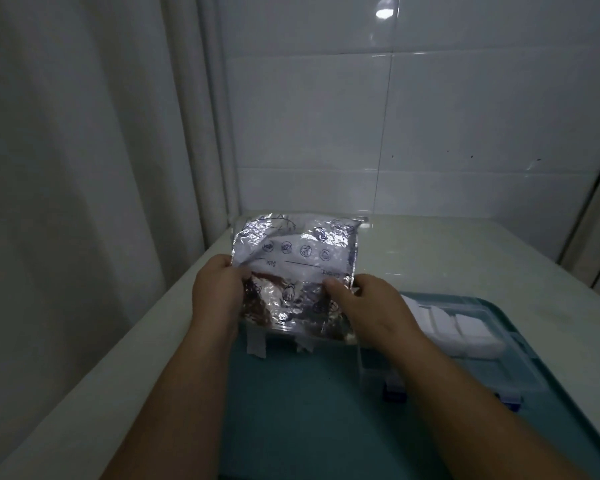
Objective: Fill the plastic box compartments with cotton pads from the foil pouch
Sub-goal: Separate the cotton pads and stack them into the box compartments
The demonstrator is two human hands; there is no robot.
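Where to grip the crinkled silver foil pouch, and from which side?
Pinch the crinkled silver foil pouch at its left and right edges, one hand from each side, as the left hand and right hand do. It is flat and limp; a one-sided grip would likely let it fold.

Two bare hands out front here, the left hand (219, 289) and the right hand (371, 306), both plain. Behind them, the left forearm (187, 393) runs uncovered right down to the bottom edge, and the right forearm (465, 393) is just the same, bare at the wrist. The light is dim, so nails and knuckles are hard to read.
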